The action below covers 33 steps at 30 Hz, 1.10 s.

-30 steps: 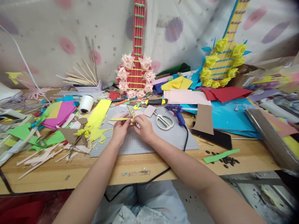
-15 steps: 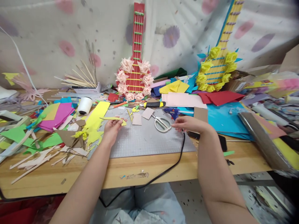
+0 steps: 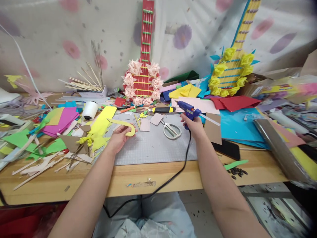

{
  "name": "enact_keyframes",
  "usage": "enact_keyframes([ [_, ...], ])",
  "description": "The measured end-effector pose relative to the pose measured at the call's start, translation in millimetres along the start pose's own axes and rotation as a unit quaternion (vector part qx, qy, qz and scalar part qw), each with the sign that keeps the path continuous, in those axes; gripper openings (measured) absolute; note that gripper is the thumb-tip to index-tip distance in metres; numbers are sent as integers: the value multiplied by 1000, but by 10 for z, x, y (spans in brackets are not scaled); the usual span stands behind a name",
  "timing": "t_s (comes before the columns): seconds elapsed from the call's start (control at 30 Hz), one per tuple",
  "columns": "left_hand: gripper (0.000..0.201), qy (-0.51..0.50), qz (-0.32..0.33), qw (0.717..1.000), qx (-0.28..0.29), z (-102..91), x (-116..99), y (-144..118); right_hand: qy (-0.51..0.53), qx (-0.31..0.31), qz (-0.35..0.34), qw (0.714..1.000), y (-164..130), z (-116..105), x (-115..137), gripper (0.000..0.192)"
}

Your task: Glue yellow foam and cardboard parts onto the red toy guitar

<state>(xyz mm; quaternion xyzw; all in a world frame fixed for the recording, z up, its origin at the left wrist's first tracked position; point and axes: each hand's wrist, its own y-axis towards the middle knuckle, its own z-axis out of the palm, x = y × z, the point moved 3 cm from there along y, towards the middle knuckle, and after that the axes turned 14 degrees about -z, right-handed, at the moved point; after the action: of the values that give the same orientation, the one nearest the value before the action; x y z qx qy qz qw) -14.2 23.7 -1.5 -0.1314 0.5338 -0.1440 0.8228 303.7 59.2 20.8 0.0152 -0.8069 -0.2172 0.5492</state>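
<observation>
1 black cord (image 3: 182, 162), plenty of potential trouble!
Right hand (image 3: 193, 126) grips the blue glue gun (image 3: 188, 109), cord dropping past the table's (image 3: 119, 175) front edge; a snag there could jerk the nozzle (image 3: 178, 103). Left hand (image 3: 119, 137) pinches the yellow strip (image 3: 123, 122) above the table, between front and back edges: slim, pointed at 1 end, hooked at the other, likely to bend if squeezed.
</observation>
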Motion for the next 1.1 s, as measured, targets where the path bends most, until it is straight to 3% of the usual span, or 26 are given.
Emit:
enact_keyframes([
  [0.1,25,8,-6,1000,1,-9,18,13,143,124,-39,981,-168,214,239,39],
  [0.2,25,11,-4,1000,0,-15,28,19,134,277,-22,951,-366,470,395,39],
  [0.27,26,11,-3,1000,2,-14,30,19,105,324,-8,940,-451,592,431,39],
  [0.5,31,9,-4,1000,10,-14,33,35,71,356,-16,931,-503,740,381,39],
  [1.1,33,31,-1,999,7,6,38,31,34,367,-12,929,-519,767,344,42],
])
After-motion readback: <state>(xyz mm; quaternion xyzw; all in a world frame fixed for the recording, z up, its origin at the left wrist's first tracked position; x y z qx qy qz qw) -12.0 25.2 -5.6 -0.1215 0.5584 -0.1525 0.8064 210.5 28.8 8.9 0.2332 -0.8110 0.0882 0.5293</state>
